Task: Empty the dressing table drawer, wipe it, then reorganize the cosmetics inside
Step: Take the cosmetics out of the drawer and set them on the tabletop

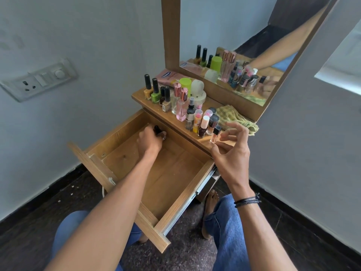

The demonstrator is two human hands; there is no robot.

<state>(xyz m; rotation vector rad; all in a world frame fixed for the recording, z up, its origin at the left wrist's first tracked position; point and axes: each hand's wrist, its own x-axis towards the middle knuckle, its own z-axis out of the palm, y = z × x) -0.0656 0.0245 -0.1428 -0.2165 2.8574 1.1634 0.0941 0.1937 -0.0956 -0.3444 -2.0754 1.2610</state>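
At the far back of the open wooden drawer, I see my left hand curled round a small black-capped bottle, low against the drawer floor. My right hand hovers at the edge of the wooden shelf, fingers loosely spread and gripping nothing, just beside a small clear black-capped vial. The other nail polishes and perfume bottles crowd the shelf, near a yellow-green checked cloth.
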